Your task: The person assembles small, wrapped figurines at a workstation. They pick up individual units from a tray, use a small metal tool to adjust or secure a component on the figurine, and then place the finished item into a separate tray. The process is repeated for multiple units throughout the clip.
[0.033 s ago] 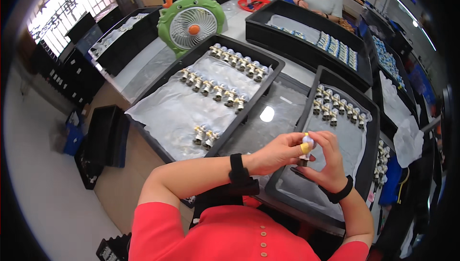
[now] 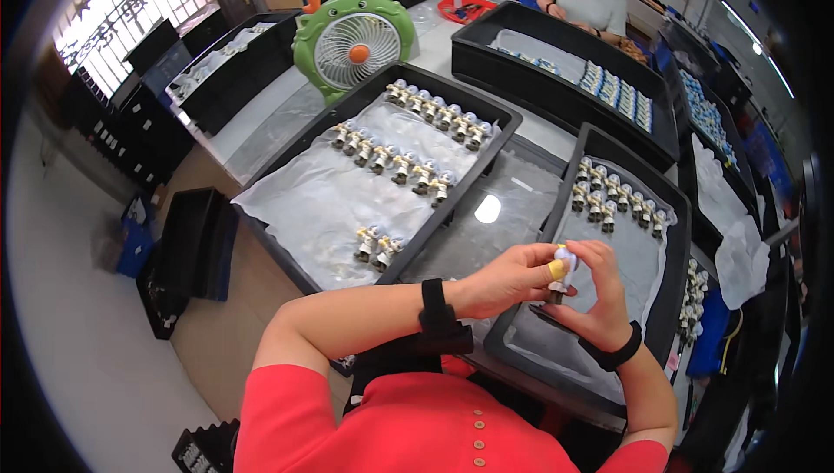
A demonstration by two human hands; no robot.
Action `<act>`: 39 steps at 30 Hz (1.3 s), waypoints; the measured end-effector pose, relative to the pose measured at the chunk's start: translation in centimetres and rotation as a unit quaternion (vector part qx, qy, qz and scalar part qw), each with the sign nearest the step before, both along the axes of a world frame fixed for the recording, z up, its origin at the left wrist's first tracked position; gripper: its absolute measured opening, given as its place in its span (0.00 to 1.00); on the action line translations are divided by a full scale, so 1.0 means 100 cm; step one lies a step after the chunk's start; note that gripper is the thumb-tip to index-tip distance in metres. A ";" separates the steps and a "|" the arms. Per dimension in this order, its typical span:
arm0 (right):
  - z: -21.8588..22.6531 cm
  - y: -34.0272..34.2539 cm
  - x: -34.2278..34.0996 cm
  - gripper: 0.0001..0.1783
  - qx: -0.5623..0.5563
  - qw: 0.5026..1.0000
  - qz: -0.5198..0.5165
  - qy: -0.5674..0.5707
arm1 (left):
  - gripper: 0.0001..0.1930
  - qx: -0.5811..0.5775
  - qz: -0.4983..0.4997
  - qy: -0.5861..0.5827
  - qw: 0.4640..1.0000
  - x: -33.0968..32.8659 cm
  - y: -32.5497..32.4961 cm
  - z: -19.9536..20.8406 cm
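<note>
A small figurine point(image 2: 565, 271) with a pale bluish-white head and a dark base is held upright between my two hands, over the near part of the right tray. My left hand point(image 2: 511, 280) pinches it from the left, thumb and fingers closed. A yellow patch shows at the left thumb's tip; whether it is on the thumb or the figurine I cannot tell. My right hand point(image 2: 604, 289) curls round the other side, fingertips at the head and thumb near the base. Similar figurines point(image 2: 611, 195) stand in rows at the far end of the lined right tray point(image 2: 682, 238).
A larger lined black tray point(image 2: 282, 256) on the left holds several rows of figurines point(image 2: 404, 169). Behind it stands a green fan point(image 2: 358, 47). A black bin point(image 2: 556, 82) with blue-white pieces lies farther back, near a person point(image 2: 586, 0) in a white top. Empty-looking black crates point(image 2: 195, 243) sit at left.
The whole view has shifted slightly. Both hands still hold the figurine in nearly the same place, its head tilted a little differently.
</note>
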State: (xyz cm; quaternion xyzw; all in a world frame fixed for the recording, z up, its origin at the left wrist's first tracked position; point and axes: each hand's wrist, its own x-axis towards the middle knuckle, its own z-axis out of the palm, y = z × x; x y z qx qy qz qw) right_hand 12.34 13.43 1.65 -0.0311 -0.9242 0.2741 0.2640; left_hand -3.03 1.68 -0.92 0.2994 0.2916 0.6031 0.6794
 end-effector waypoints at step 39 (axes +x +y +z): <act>-0.002 0.005 0.006 0.35 -0.117 0.992 -0.038 -0.013 | 0.24 -0.319 0.049 0.722 0.612 -0.201 -0.121 0.008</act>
